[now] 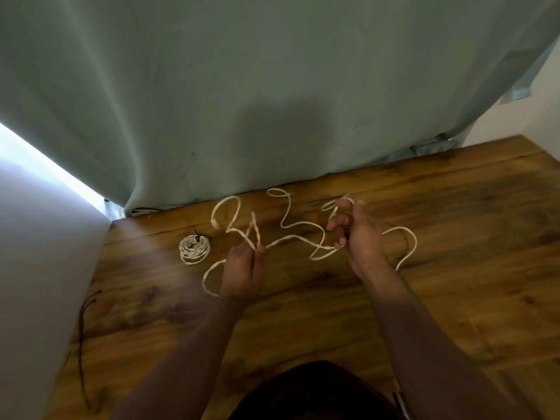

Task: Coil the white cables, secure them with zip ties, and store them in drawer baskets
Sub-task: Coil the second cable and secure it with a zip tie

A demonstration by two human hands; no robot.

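The loose white cord-like cable sprawls in loops on the brown wooden table, right of the small zip-tied white cable coil; the left hand pinches one stretch near that coil; the right hand, farther right, curls its fingers round another loop.
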